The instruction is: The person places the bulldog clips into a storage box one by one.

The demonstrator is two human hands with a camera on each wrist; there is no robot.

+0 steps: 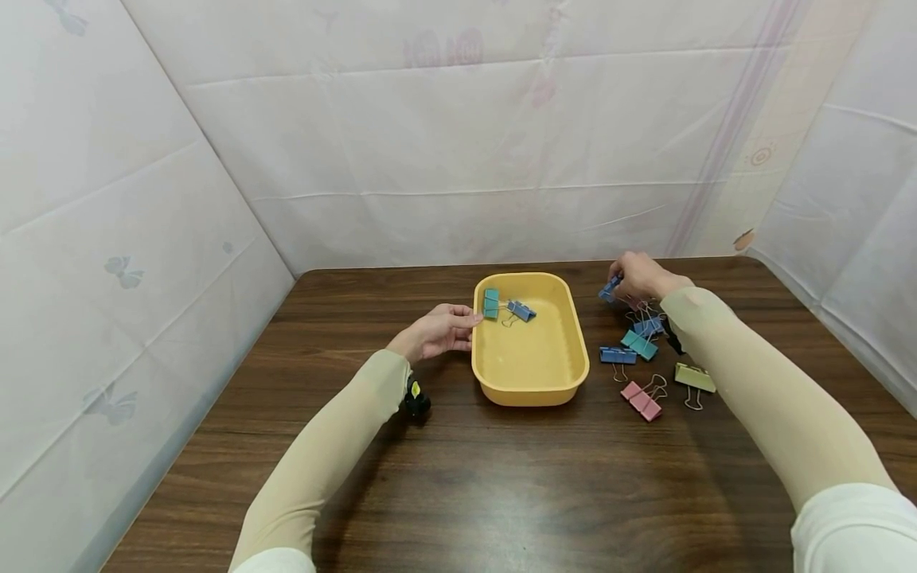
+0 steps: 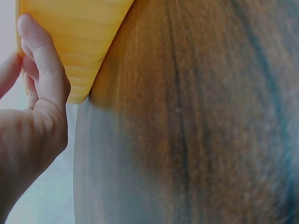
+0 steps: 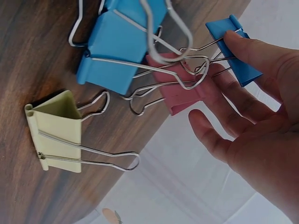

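Note:
A yellow tray (image 1: pixel 532 387) stands mid-table with a teal binder clip (image 1: pixel 490 303) at its left rim and a blue clip (image 1: pixel 520 310) inside. My left hand (image 1: pixel 438 332) holds the tray's left edge; in the left wrist view its fingers (image 2: pixel 42 60) curl against the tray's outer wall (image 2: pixel 79 32). My right hand (image 1: pixel 641 274) is to the right of the tray and pinches a small blue binder clip (image 1: pixel 610 288) by its wire handles. The right wrist view shows that clip (image 3: pixel 233 46) between thumb and fingers of the hand (image 3: pixel 252 126).
Loose clips lie right of the tray: teal (image 1: pixel 639 344), blue (image 1: pixel 618 355), pink (image 1: pixel 641 401), pale green (image 1: pixel 695 377). Under the right hand are a big blue clip (image 3: pixel 121 42), a pink one (image 3: pixel 184 95) and a pale green one (image 3: pixel 56 130). White sheets wall the table.

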